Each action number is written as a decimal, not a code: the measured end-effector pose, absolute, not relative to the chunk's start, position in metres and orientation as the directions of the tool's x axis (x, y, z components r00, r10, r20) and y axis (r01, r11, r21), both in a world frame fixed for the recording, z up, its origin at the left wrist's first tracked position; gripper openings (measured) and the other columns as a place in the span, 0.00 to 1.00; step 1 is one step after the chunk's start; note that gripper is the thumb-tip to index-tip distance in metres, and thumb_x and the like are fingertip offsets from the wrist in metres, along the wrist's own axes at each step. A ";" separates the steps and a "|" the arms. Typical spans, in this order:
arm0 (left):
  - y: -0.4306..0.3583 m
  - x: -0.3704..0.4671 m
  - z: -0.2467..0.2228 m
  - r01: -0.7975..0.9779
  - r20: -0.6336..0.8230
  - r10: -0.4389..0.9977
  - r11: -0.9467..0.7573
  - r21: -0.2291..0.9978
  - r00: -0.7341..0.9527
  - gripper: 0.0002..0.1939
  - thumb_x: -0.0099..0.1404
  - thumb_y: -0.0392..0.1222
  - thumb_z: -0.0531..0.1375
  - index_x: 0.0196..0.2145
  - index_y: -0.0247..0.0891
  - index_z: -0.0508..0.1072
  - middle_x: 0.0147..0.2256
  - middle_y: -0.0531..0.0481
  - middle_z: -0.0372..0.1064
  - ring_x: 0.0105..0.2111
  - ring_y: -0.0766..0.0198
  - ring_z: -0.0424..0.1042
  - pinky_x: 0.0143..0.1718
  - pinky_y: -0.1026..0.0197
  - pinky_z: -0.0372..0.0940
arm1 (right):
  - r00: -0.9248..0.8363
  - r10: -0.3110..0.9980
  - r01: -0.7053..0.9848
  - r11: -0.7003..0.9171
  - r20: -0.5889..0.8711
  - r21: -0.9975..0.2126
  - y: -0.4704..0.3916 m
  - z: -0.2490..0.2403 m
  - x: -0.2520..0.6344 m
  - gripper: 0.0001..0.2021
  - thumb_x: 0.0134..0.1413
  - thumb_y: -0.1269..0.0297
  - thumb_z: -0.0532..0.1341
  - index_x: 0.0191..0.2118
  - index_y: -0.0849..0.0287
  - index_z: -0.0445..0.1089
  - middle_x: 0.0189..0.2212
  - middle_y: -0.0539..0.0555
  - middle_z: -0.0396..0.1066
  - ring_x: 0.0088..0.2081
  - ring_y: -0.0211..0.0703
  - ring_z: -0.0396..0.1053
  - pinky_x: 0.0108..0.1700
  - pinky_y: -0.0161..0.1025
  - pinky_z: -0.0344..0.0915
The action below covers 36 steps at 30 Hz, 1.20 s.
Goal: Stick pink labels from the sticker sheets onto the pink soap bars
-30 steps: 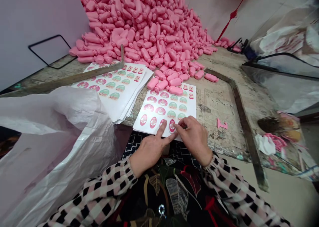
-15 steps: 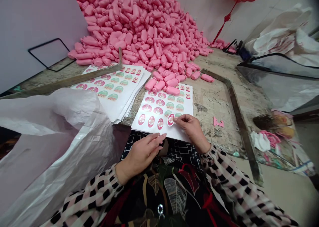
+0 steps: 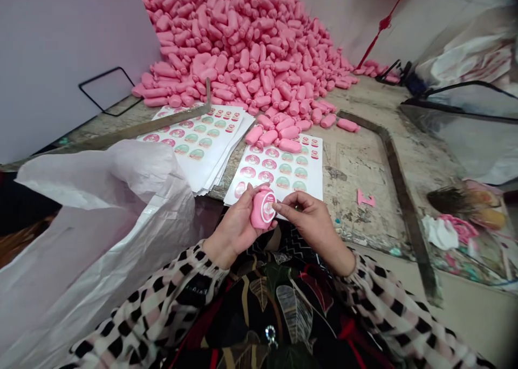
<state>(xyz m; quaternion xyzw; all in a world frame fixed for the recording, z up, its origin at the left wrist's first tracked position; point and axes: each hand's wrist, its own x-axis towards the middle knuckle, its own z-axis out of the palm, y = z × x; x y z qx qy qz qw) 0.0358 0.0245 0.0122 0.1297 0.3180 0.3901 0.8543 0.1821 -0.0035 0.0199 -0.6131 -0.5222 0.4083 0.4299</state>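
A small pink plastic bottle [image 3: 258, 213] rests in my left hand [image 3: 231, 227], its fingers wrapped round the sides. On the bottle's face lies an oval pink-and-white sticker [image 3: 267, 204]. The thumb and forefinger of my right hand [image 3: 318, 226] pinch at the sticker's right edge, against the bottle. Just beyond both hands is a white sheet of stickers [image 3: 275, 166] with pink ovals and green rounded labels; its near edge is partly hidden by my hands.
A large heap of pink bottles [image 3: 243, 50] covers the back of the worn table, with several lying on the sheet's far edge. More sticker sheets [image 3: 202, 166] are stacked at left, under a bent metal bar [image 3: 162, 122]. A white plastic sack [image 3: 133, 234] hangs at near left. Another metal bar [image 3: 399, 188] lies right.
The right hand has brought the sticker from above the sheet to the bottle. My left hand has turned up and raised the bottle into sight. The whole view has shifted slightly.
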 end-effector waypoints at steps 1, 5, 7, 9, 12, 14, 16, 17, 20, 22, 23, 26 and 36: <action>0.024 0.037 0.012 -0.577 -0.433 0.752 0.659 0.482 0.497 0.18 0.65 0.52 0.49 0.46 0.39 0.65 0.35 0.47 0.66 0.29 0.64 0.69 0.26 0.58 0.68 | 0.123 0.991 0.300 -0.095 -0.061 -0.949 -0.004 0.017 0.182 0.11 0.41 0.55 0.65 0.24 0.58 0.68 0.23 0.48 0.68 0.27 0.37 0.62 0.31 0.35 0.58; 0.024 0.041 0.012 -0.561 -0.416 0.769 0.639 0.527 0.486 0.20 0.65 0.54 0.48 0.47 0.40 0.64 0.35 0.46 0.67 0.28 0.64 0.69 0.25 0.59 0.68 | 0.106 0.991 0.310 -0.110 -0.081 -0.944 -0.003 0.008 0.183 0.12 0.41 0.53 0.64 0.24 0.58 0.69 0.24 0.49 0.70 0.29 0.39 0.65 0.34 0.38 0.61; 0.024 0.041 0.012 -0.558 -0.418 0.774 0.633 0.536 0.476 0.20 0.65 0.54 0.48 0.48 0.40 0.64 0.34 0.46 0.67 0.27 0.65 0.69 0.25 0.59 0.68 | 0.098 0.992 0.308 -0.111 -0.084 -0.945 -0.002 0.007 0.183 0.12 0.42 0.53 0.64 0.25 0.57 0.69 0.24 0.49 0.70 0.29 0.40 0.66 0.35 0.38 0.62; 0.024 0.040 0.011 -0.556 -0.416 0.779 0.627 0.546 0.469 0.20 0.65 0.54 0.48 0.48 0.40 0.64 0.34 0.47 0.68 0.27 0.65 0.69 0.25 0.60 0.68 | 0.098 0.991 0.308 -0.112 -0.086 -0.945 -0.002 0.006 0.183 0.12 0.41 0.53 0.64 0.25 0.57 0.69 0.24 0.49 0.71 0.29 0.40 0.66 0.35 0.39 0.62; 0.023 0.041 0.012 -0.551 -0.412 0.788 0.615 0.564 0.458 0.21 0.65 0.55 0.47 0.48 0.40 0.64 0.34 0.47 0.68 0.27 0.66 0.69 0.26 0.60 0.68 | 0.111 0.990 0.322 -0.118 -0.086 -0.939 -0.002 0.005 0.182 0.12 0.41 0.53 0.64 0.25 0.57 0.69 0.25 0.49 0.71 0.30 0.41 0.67 0.35 0.39 0.62; 0.023 0.042 0.012 -0.551 -0.414 0.793 0.609 0.571 0.447 0.22 0.64 0.55 0.48 0.49 0.41 0.64 0.33 0.48 0.68 0.26 0.66 0.69 0.25 0.60 0.68 | 0.117 0.989 0.330 -0.127 -0.093 -0.935 -0.002 0.004 0.181 0.12 0.42 0.52 0.63 0.25 0.56 0.69 0.24 0.49 0.71 0.29 0.42 0.67 0.35 0.40 0.62; 0.022 0.043 0.012 -0.549 -0.413 0.797 0.604 0.578 0.441 0.22 0.64 0.56 0.49 0.49 0.41 0.64 0.33 0.48 0.67 0.26 0.66 0.69 0.25 0.61 0.68 | 0.116 0.988 0.333 -0.138 -0.104 -0.933 -0.002 0.004 0.180 0.12 0.42 0.51 0.63 0.25 0.56 0.69 0.23 0.49 0.70 0.29 0.42 0.66 0.33 0.40 0.62; 0.021 0.043 0.012 -0.548 -0.403 0.801 0.597 0.586 0.442 0.22 0.63 0.56 0.49 0.49 0.41 0.64 0.34 0.48 0.67 0.27 0.66 0.69 0.26 0.61 0.67 | 0.115 0.988 0.340 -0.136 -0.102 -0.931 -0.003 0.005 0.180 0.12 0.43 0.51 0.62 0.25 0.55 0.69 0.22 0.49 0.70 0.28 0.42 0.66 0.32 0.39 0.61; 0.018 0.040 0.010 -0.515 -0.340 0.820 0.559 0.650 0.461 0.21 0.60 0.49 0.57 0.50 0.43 0.63 0.37 0.49 0.65 0.30 0.68 0.68 0.28 0.64 0.67 | 0.085 0.996 0.470 -0.064 -0.027 -0.880 -0.008 0.012 0.181 0.12 0.46 0.51 0.60 0.28 0.55 0.70 0.25 0.50 0.70 0.29 0.41 0.65 0.32 0.38 0.60; 0.016 0.035 0.009 -0.459 -0.305 0.813 0.544 0.703 0.497 0.27 0.56 0.40 0.62 0.52 0.45 0.60 0.38 0.50 0.65 0.31 0.69 0.68 0.31 0.66 0.66 | 0.037 0.997 0.651 0.027 0.067 -0.758 -0.012 0.018 0.184 0.11 0.49 0.53 0.59 0.30 0.54 0.71 0.28 0.51 0.69 0.31 0.41 0.65 0.33 0.37 0.58; 0.015 0.033 0.008 -0.428 -0.301 0.804 0.543 0.722 0.513 0.29 0.55 0.37 0.63 0.53 0.45 0.59 0.38 0.51 0.64 0.31 0.70 0.68 0.32 0.66 0.65 | 0.018 0.994 0.732 0.061 0.109 -0.679 -0.014 0.021 0.186 0.11 0.50 0.53 0.58 0.30 0.54 0.71 0.29 0.52 0.69 0.32 0.42 0.65 0.33 0.37 0.57; 0.014 0.027 0.009 -0.369 -0.318 0.785 0.553 0.747 0.531 0.31 0.56 0.36 0.62 0.55 0.44 0.56 0.37 0.50 0.65 0.30 0.69 0.69 0.33 0.65 0.65 | 0.051 0.989 0.796 0.042 0.136 -0.604 -0.014 0.026 0.194 0.13 0.50 0.51 0.58 0.31 0.55 0.71 0.31 0.53 0.68 0.32 0.41 0.63 0.33 0.37 0.55; 0.004 0.045 0.027 -0.049 -0.257 0.590 0.451 0.891 0.766 0.53 0.54 0.33 0.62 0.62 0.52 0.26 0.31 0.54 0.65 0.27 0.68 0.68 0.32 0.60 0.63 | -0.152 0.888 -0.276 -0.459 -0.433 -0.845 -0.020 0.027 0.202 0.13 0.39 0.59 0.67 0.32 0.59 0.68 0.21 0.46 0.67 0.21 0.33 0.62 0.26 0.33 0.58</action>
